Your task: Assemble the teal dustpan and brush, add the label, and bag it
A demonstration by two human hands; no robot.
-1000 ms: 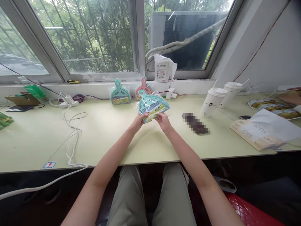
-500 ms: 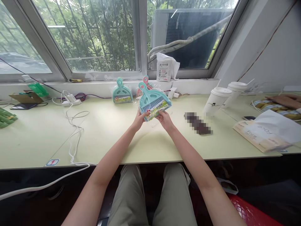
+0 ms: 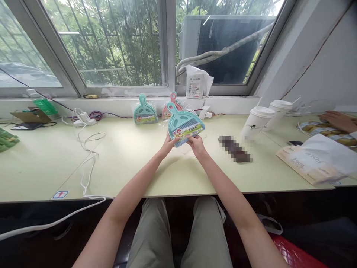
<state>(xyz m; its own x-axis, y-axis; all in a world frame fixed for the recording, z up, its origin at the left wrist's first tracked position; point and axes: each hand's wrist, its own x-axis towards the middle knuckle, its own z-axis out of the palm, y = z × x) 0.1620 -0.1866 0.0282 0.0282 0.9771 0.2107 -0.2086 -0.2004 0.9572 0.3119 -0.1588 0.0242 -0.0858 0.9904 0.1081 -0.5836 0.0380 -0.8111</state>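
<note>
A teal dustpan-and-brush set [image 3: 184, 123] in clear plastic wrap is held above the table, its handle pointing up and away, slightly to the left. My left hand [image 3: 169, 144] grips its lower left edge, and my right hand [image 3: 196, 144] its lower right edge. Across its front runs a colourful printed label over the brush bristles. Behind it, a pink dustpan set [image 3: 169, 109] leans by the sill, partly hidden. Further left, a second teal dustpan set [image 3: 144, 111] stands upright against the wall, also wrapped.
White paper cups [image 3: 256, 121] with straws stand at right, near a paper bag [image 3: 315, 158] and a blurred-out dark object [image 3: 235, 149]. White cables and a power strip [image 3: 85, 121] lie at left. Another person's hand [image 3: 338, 121] rests at far right.
The held dustpan set has turned slightly, its handle shifting right and its label now more level. Both hands keep their grip. The view has tilted a little.
</note>
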